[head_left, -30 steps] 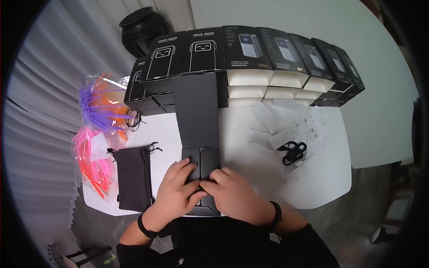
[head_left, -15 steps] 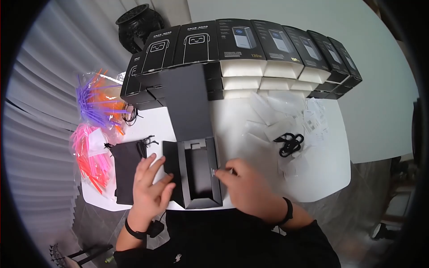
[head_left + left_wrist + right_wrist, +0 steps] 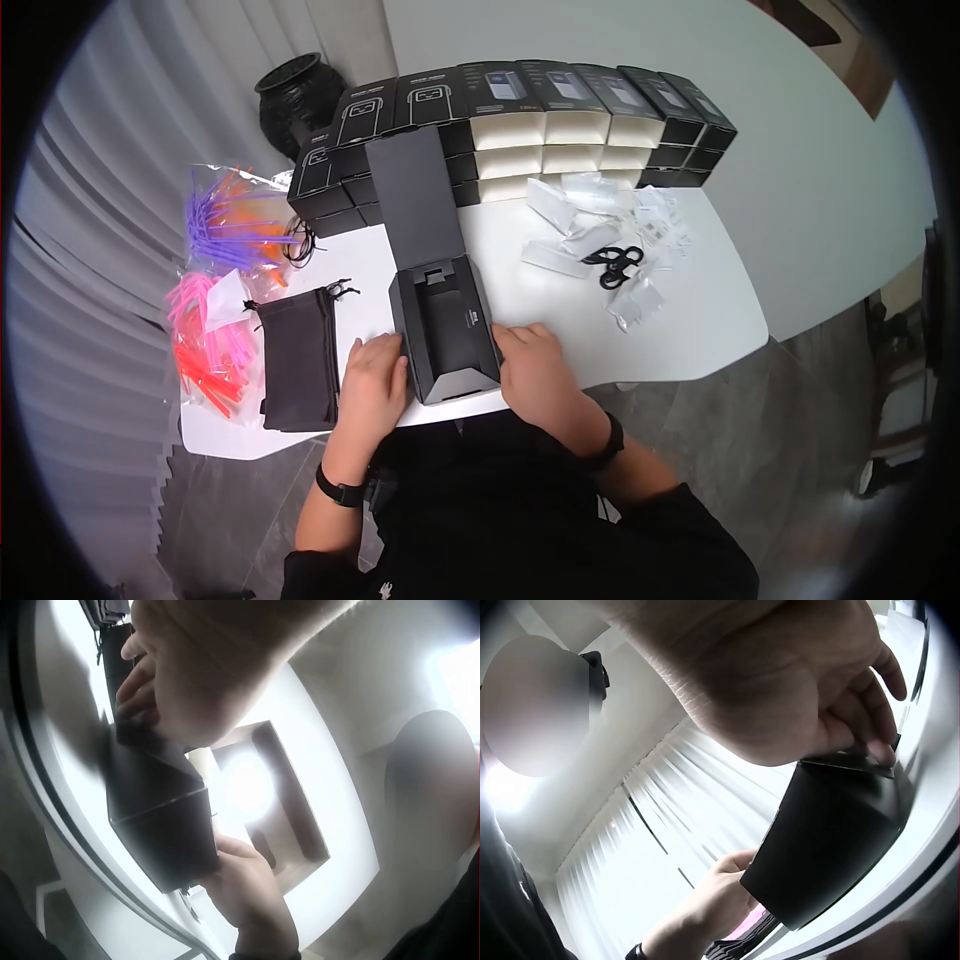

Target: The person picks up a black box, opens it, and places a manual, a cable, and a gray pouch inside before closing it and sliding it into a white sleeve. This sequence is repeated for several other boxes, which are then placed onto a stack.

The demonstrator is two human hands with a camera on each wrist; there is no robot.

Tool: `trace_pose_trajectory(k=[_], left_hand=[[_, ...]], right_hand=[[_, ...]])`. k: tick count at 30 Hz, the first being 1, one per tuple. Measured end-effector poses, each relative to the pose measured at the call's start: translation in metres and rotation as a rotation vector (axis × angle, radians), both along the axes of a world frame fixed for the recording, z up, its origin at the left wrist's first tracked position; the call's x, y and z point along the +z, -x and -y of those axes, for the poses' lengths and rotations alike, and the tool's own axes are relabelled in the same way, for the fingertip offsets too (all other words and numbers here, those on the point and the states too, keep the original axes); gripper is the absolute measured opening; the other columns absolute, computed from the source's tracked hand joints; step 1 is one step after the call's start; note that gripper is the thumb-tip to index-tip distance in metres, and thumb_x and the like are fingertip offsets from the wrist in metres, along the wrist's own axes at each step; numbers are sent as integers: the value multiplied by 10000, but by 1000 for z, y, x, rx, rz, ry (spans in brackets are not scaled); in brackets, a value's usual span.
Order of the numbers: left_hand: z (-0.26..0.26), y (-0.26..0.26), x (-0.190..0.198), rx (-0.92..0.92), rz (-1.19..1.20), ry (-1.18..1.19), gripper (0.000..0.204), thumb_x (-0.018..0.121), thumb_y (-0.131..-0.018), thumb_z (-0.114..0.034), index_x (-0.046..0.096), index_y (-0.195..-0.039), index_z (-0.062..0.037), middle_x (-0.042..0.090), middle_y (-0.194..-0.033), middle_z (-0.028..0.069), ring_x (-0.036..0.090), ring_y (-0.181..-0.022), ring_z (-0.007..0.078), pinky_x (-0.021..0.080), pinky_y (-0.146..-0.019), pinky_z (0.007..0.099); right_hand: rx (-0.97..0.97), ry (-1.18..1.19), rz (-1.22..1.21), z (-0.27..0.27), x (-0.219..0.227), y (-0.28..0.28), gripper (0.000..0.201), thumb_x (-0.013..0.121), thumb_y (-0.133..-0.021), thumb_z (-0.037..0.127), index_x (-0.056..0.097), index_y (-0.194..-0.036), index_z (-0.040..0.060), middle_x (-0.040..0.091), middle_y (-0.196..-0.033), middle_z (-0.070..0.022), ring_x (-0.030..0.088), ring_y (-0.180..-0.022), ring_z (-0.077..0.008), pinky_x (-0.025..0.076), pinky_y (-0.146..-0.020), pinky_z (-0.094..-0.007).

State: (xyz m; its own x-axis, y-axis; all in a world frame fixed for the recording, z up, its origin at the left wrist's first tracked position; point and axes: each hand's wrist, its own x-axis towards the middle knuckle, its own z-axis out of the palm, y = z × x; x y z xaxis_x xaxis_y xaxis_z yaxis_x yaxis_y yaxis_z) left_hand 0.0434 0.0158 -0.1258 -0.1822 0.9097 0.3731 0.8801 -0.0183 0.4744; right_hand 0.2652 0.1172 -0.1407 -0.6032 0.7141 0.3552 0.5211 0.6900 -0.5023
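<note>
The black hinged-lid box [image 3: 466, 384] lies at the near edge of the white table [image 3: 680, 325], its tall lid [image 3: 412, 190] thrown back and no item visible in its dark recess. The left hand [image 3: 372, 383] rests against one side wall and the right hand [image 3: 542, 378] against the other; whether either pinches the cardboard I cannot tell. The step in hand looks like steadying the opened box; the next move probably calls for keeping the side flaps clear of the recess. Just left lies a black drawstring pouch [image 3: 298, 360]; rightward, a coiled black cable [image 3: 613, 267] sits beside clear plastic packets [image 3: 552, 205]. Stacked black retail boxes [image 3: 432, 100] stand behind.
</note>
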Motion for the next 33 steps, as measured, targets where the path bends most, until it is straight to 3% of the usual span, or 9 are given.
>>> trace_pose_trajectory(k=[3, 8, 12, 19, 27, 31, 33], left_hand=[[0, -8, 4, -9, 114, 11, 364, 571, -882, 19, 617, -1242, 57, 673, -1090, 253, 634, -1052, 426, 468, -1003, 501], [2, -16, 3, -63, 58, -36, 455, 522, -852, 101, 585, -1301, 74, 667, -1094, 279, 637, -1031, 438, 501, -924, 460], [3, -17, 0, -57, 51, -27, 453, 514, -857, 106, 586, -1304, 87, 661, -1115, 298, 635, -1065, 440, 499, -952, 454], [7, -19, 7, -49, 103, 33, 449, 609, -920, -101, 567, -1318, 103, 645, -1183, 313, 611, -1133, 451, 473, -1001, 471], [6, -18, 5, -58, -12, 38, 499, 640, -912, -143, 541, -1328, 114, 625, -1192, 330, 582, -1152, 473, 461, -1012, 483], [9, -21, 12, -6, -62, 90, 488, 646, -906, -160, 565, -1327, 72, 625, -1221, 299, 563, -1184, 460, 434, -1042, 493], [9, -19, 21, 42, -134, 70, 472, 658, -899, -168, 587, -1319, 37, 573, -1335, 269, 524, -1261, 443, 369, -1102, 511]], right_hand=[[24, 51, -59, 6, 1, 2, 499, 531, -784, -71, 585, -1281, -75, 662, -995, -192, 584, -946, -388, 481, -845, -463], [17, 179, -70, 11, 10, 0, 626, 513, -790, -91, 459, -1413, -66, 649, -980, -204, 580, -884, -390, 483, -811, -467], [3, 195, -59, 14, 8, 0, 634, 508, -792, -96, 453, -1423, -59, 648, -992, -202, 584, -878, -390, 484, -808, -471], [12, 152, -133, 15, -2, 3, 639, 508, -814, -79, 420, -1447, -56, 646, -994, -229, 591, -895, -412, 481, -818, -488], [9, 231, 12, 20, 15, 2, 593, 501, -861, -58, 405, -1446, -75, 640, -958, -237, 590, -856, -424, 487, -793, -490], [73, 176, -59, 10, 22, -14, 492, 529, -884, -20, 508, -1374, -52, 664, -1018, -238, 636, -918, -407, 513, -826, -469], [75, 89, -132, -12, 48, -44, 441, 546, -891, -1, 561, -1331, -30, 674, -1069, -235, 659, -966, -385, 526, -857, -453]])
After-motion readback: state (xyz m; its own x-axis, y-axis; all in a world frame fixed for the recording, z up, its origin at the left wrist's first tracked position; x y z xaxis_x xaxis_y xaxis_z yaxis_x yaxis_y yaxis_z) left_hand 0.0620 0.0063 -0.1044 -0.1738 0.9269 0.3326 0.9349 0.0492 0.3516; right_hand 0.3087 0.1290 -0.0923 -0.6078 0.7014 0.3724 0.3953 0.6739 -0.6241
